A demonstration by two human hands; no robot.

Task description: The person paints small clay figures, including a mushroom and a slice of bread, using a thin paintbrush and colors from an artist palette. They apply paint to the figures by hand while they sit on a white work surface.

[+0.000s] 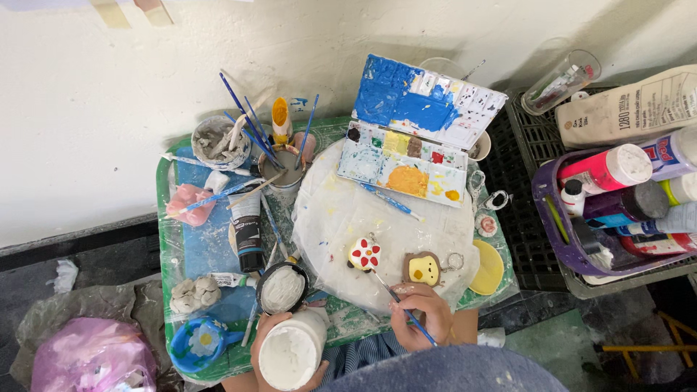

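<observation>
White mushroom-shaped clay charm with red spots (364, 254) lies on the plastic-wrapped round board (341, 218), up-left of the right hand (420, 313), whose gripped thin blue paintbrush (404, 308) slants toward it, while the left hand (279, 347) clasps a white paint jar (292, 350).

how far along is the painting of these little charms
Looks done: the brown-edged yellow charm appears fully coloured. In hand: the right hand touches a thin blue-handled brush to the white charm with red spots; the left hand holds an open white paint jar. What's left: can't tell.
</observation>
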